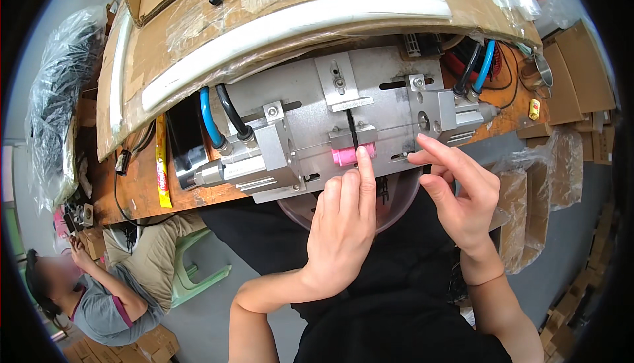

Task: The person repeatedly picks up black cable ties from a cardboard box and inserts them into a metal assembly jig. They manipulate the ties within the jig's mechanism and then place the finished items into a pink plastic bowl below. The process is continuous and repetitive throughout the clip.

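Note:
A metal fixture plate [251, 109] lies in front of me with a pneumatic cylinder clamp on each side. At its middle, a thin black rod [352, 125] runs from the upper bracket [336, 82] down to a pink block [343, 156]. My left hand [343, 231] reaches over the near edge, its index finger stretched out and touching the block by the rod's lower end. The other fingers of that hand are bent. To the right, my right hand [462, 195] hovers near the right cylinder clamp [439, 115], thumb and index finger apart, with nothing visible between them.
A translucent bowl [300, 211] with dark pieces sits under the plate's near edge. Blue and black air hoses [210, 119] rise at both sides. Above is a cardboard shelf [264, 33] bearing black rods. A seated person [99, 290] works at lower left.

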A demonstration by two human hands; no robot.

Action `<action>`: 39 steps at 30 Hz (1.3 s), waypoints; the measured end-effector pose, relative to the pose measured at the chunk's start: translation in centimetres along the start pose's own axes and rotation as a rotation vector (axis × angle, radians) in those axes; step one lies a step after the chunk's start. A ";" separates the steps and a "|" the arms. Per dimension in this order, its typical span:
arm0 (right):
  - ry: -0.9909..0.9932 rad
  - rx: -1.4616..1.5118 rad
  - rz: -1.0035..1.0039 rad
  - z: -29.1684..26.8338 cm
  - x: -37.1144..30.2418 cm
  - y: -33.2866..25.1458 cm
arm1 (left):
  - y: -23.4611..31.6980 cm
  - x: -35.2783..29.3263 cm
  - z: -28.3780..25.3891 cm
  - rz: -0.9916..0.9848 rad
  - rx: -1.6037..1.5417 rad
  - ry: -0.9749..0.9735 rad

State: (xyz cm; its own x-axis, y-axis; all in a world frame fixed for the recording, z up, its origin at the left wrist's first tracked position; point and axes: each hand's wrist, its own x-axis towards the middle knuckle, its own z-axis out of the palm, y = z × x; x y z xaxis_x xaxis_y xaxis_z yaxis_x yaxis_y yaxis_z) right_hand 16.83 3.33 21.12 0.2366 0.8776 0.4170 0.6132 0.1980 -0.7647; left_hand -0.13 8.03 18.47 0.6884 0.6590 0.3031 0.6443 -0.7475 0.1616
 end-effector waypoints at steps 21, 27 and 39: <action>-0.355 -0.366 -0.480 1.6 24.3 0.1 | -13.2 19.7 -7.5 0.162 -0.193 0.166; -0.414 -0.046 -0.385 -0.4 25.6 0.3 | -12.9 15.8 -8.2 0.106 -0.368 0.207; -0.304 0.761 -0.215 -7.0 16.7 0.0 | -0.8 -0.4 -2.9 0.009 -0.103 0.146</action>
State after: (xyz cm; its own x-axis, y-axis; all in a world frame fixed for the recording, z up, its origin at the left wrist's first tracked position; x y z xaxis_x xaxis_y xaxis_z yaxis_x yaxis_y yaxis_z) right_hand 26.08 14.90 31.49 -0.1069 0.8448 0.5243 -0.0782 0.5185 -0.8515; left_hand -1.91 8.09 20.95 0.6336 0.6388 0.4364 0.5959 -0.7627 0.2512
